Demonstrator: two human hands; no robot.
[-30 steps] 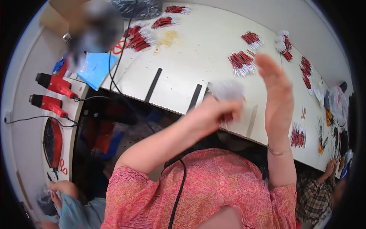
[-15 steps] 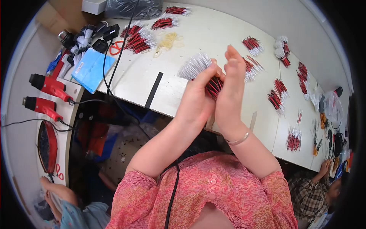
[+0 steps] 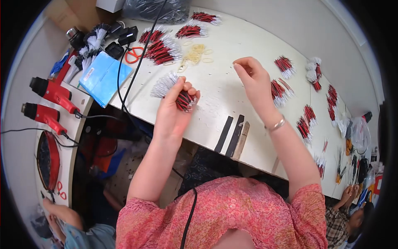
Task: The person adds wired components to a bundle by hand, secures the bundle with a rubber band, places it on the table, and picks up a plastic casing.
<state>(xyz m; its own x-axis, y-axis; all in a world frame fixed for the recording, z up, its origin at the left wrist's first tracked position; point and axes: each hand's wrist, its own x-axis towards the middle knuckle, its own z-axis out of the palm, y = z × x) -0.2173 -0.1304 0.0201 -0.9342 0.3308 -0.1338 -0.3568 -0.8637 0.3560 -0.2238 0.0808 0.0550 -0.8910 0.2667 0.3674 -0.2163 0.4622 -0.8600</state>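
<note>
My left hand (image 3: 176, 103) is wrapped round a bundle of red and black wires (image 3: 185, 101), whose white ends fan out to the left. It is raised over the front part of the white table (image 3: 215, 87). My right hand (image 3: 253, 76), with a bracelet at the wrist, hovers to the right, apart from the bundle. Its fingers are curled with thumb and index tips close together; whether anything small is between them cannot be made out. Yellowish rubber bands (image 3: 195, 54) lie beyond and between the hands. Another wire bundle (image 3: 278, 92) lies just right of my right wrist.
Several wire bundles (image 3: 162, 50) lie along the table. Dark strips (image 3: 234, 136) sit at the front edge. At left are red heat guns (image 3: 54, 94), a blue booklet (image 3: 103, 79) and orange-handled scissors (image 3: 133, 54). A black cable hangs in front. Two co-workers sit at the lower corners.
My hands have come apart. My left hand has moved left with the wire bundle, while my right hand has left the bundle and curled its fingers. The dark strips are now uncovered.
</note>
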